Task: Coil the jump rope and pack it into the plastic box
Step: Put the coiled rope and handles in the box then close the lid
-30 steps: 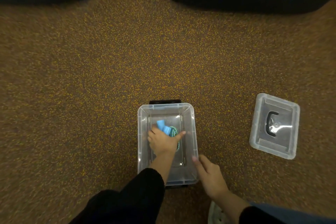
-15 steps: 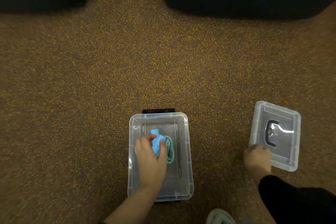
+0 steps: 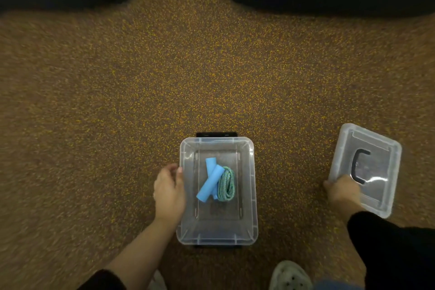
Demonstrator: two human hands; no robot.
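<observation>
Blue-handled jump rope [image 3: 217, 182], coiled, soft, light, lies at centre of plastic box [image 3: 253, 183]. Left hand [image 3: 168, 189] loose-fingered at box's 9 o'clock. Right hand [image 3: 341, 192] grips stiff, likely slick lid [image 3: 381, 167] at its 7 o'clock corner.

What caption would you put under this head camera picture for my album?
Coiled jump rope lies in the open plastic box; left hand beside it, right hand grips the lid.

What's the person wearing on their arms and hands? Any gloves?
No gloves: the left hand and right hand are bare. The left sleeve is black and sits up near the elbow; the right sleeve, also black, reaches the wrist. No watch or rings show.
</observation>
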